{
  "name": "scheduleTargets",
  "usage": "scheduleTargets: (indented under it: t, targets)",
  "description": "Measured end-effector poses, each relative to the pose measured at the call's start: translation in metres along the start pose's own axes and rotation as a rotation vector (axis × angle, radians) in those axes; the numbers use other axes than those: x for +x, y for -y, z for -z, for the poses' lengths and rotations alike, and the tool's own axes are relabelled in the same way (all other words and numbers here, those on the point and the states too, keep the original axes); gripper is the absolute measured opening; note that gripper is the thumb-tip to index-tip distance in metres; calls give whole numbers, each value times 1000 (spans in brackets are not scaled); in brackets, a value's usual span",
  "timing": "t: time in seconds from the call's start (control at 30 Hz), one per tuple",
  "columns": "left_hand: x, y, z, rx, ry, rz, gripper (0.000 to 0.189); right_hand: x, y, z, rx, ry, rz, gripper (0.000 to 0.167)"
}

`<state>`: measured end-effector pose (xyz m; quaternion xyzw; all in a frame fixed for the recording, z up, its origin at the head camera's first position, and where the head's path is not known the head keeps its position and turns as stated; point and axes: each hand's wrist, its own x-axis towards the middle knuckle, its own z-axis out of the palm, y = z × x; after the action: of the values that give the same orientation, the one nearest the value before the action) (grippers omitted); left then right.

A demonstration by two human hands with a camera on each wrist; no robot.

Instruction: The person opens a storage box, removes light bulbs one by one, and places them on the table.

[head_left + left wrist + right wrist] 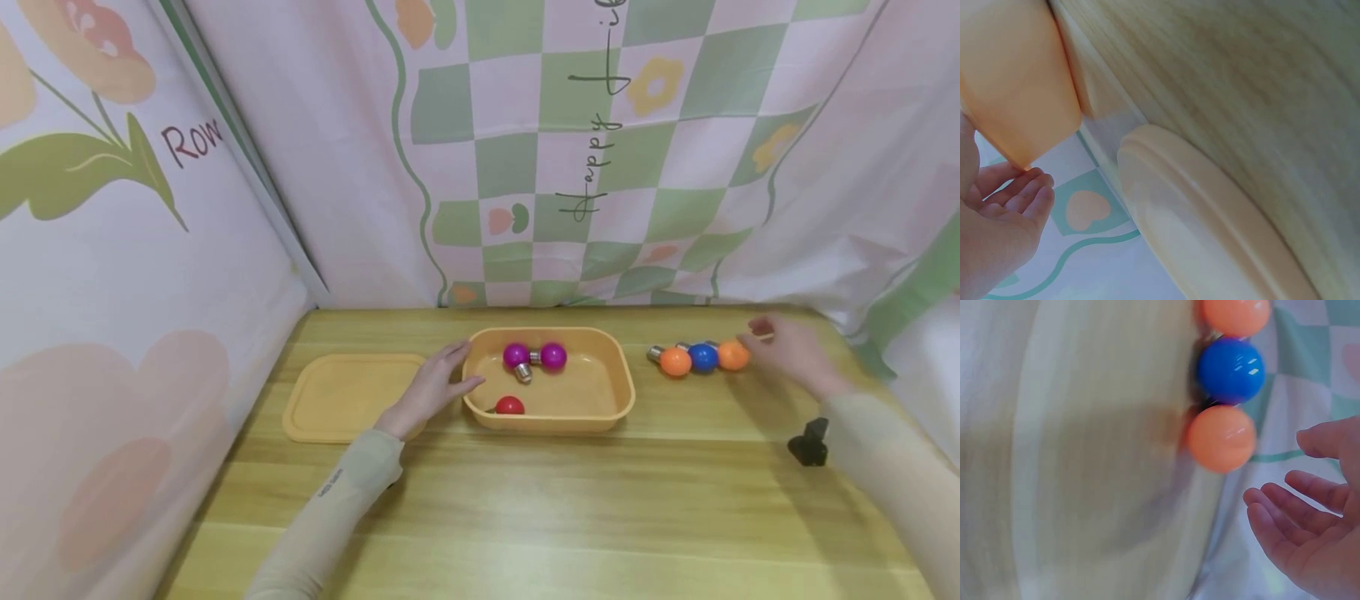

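My left hand (429, 392) is at the left rim of a yellow plastic box (624, 392); its fingertips touch the rim, with the thumb reaching over the inside. In the left wrist view the fingers (1025, 194) lie along the box's edge. Inside are two purple bulbs (553, 357) and a red bulb (510, 406). My right hand (793, 354) hovers with parted, slightly bent fingers beside the rightmost orange bulb (733, 356), holding nothing. That bulb stands in a row with a blue bulb (704, 357) and another orange bulb (676, 362).
A matching yellow lid (348, 398) lies flat left of the box, partly behind my left wrist. A small black object (809, 444) shows by my right sleeve. Printed curtains (510, 167) hang along the back and left of the wooden table (570, 517).
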<state>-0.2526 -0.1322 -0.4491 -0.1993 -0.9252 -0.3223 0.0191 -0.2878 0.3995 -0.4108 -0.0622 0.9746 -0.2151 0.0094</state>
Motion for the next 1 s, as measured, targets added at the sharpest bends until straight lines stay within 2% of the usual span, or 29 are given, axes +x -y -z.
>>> scheduleTargets:
  t: [0.1, 0.33, 0.43, 0.63, 1.0]
  targets:
    - [0, 0, 0, 4, -1, -2, 69, 0, 14, 5, -9, -25, 26, 59]
    - [-1, 0, 1, -3, -6, -8, 69, 1, 53, 13, -25, 10, 50, 63]
    - [0, 0, 0, 6, -11, -17, 69, 2, 69, 11, -5, 5, 74, 58]
    - [0, 1, 0, 25, -16, -21, 69, 4, 105, 0, 25, -47, 205, 41]
    - [0, 1, -1, 32, -25, -24, 70, 6, 160, -17, 74, -10, 360, 30]
